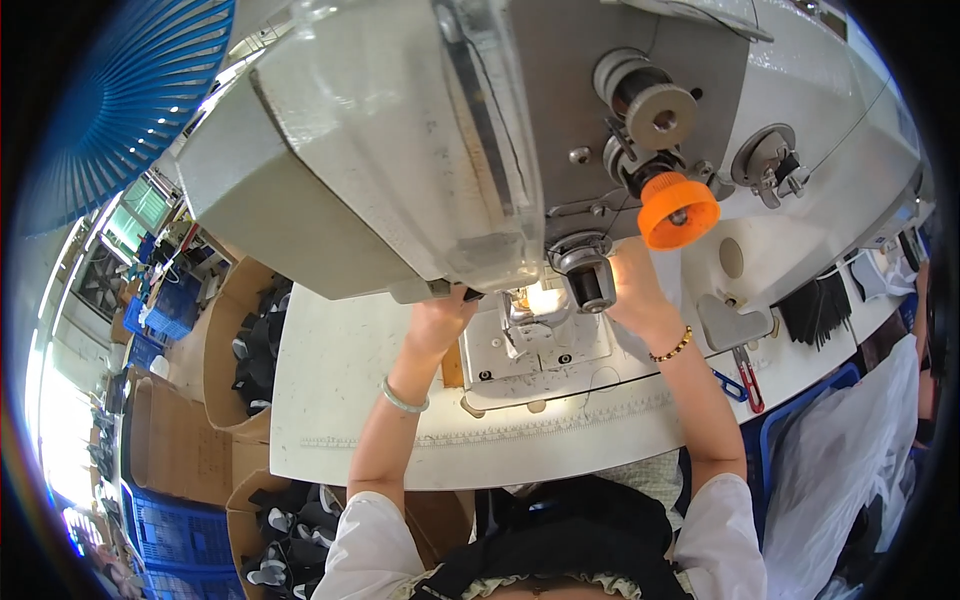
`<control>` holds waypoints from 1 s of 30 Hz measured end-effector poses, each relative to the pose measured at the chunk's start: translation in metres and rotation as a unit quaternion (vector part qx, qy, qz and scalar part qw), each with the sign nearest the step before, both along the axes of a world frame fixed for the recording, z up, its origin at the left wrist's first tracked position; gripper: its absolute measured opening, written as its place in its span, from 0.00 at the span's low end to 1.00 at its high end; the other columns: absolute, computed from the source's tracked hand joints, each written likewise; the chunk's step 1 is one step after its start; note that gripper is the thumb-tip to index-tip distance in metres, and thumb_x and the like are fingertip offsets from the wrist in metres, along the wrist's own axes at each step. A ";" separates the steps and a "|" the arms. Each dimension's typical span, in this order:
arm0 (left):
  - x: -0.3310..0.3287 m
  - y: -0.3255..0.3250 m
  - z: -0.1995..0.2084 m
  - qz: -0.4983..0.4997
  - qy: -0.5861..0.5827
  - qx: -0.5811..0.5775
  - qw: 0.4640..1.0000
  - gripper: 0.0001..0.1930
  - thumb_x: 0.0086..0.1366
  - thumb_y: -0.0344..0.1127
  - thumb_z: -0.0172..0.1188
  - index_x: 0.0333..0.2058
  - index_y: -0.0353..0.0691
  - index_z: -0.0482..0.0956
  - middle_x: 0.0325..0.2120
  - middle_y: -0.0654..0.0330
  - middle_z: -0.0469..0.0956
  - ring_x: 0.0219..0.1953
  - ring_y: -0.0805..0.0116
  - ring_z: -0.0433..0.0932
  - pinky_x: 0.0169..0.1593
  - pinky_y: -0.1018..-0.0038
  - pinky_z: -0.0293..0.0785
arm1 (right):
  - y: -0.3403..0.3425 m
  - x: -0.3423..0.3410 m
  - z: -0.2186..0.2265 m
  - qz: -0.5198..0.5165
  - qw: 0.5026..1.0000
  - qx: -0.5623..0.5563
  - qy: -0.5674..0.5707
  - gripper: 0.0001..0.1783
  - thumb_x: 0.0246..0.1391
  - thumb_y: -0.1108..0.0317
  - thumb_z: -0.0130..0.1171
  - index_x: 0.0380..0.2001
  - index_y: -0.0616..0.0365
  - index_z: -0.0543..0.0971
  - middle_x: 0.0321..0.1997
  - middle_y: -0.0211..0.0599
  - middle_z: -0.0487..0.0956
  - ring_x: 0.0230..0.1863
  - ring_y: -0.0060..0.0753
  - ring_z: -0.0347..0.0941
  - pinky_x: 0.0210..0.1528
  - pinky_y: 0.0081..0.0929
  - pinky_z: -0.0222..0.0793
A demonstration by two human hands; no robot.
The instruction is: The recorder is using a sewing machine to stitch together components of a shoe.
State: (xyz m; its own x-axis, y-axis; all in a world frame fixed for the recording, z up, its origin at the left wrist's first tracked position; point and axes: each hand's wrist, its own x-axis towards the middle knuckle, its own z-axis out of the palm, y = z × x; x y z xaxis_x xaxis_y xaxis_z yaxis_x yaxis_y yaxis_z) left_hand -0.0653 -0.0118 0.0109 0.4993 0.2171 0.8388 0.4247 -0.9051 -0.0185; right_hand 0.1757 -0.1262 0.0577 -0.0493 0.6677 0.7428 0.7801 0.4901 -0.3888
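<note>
A large grey-white sewing machine (350,140) fills the upper middle, its head hanging over the white table (360,400). My left hand (440,322) reaches under the left side of the head, which hides its fingers. On the other side of the lit needle area (540,300), my right hand (638,288) reaches behind a metal thread-tension knob (588,280); its fingertips are covered too. Whether either hand holds anything cannot be seen. Between my wrists lies the metal needle plate (550,358). A bright orange knob (680,210) sticks out above my right hand.
Red-handled thread snips (750,385) and a blue-handled tool (730,385) lie right of my right forearm, near black strips (815,312). Cardboard boxes (225,350) with dark pieces stand at left, above blue crates (185,530). A plastic bag (840,460) hangs at right; a blue fan (130,100) is upper left.
</note>
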 end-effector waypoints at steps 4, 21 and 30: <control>0.002 -0.007 0.014 -0.005 0.017 0.048 0.999 0.21 0.39 0.22 0.64 0.38 0.38 0.80 0.41 0.51 0.77 0.42 0.49 0.75 0.44 0.61 0.73 | -0.002 -0.007 0.000 -0.053 0.993 0.098 -0.033 0.07 0.41 0.69 0.64 0.28 0.52 0.78 0.31 0.27 0.77 0.35 0.34 0.72 0.41 0.34 0.64; 0.001 -0.030 0.029 -0.058 -0.002 0.050 0.997 0.17 0.35 0.22 0.65 0.29 0.40 0.77 0.24 0.59 0.75 0.24 0.60 0.75 0.25 0.72 0.70 | -0.023 -0.014 0.021 -0.107 0.991 0.012 -0.083 0.05 0.41 0.74 0.58 0.26 0.56 0.79 0.28 0.32 0.77 0.33 0.37 0.73 0.36 0.32 0.68; 0.001 -0.047 0.036 -0.068 0.022 0.068 0.995 0.21 0.32 0.20 0.58 0.32 0.38 0.77 0.36 0.59 0.78 0.30 0.63 0.76 0.33 0.72 0.72 | -0.025 -0.013 0.017 -0.056 0.990 0.090 -0.089 0.06 0.40 0.77 0.58 0.25 0.56 0.80 0.30 0.33 0.77 0.34 0.37 0.72 0.37 0.33 0.69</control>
State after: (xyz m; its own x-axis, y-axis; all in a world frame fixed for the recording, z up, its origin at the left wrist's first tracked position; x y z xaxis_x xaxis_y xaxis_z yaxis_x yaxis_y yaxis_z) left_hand -0.0644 -0.0586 0.0473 0.5533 0.0298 0.8325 0.2938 -0.9421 -0.1615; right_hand 0.1627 -0.1515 0.0747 -0.1232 0.5331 0.8370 0.8815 0.4462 -0.1545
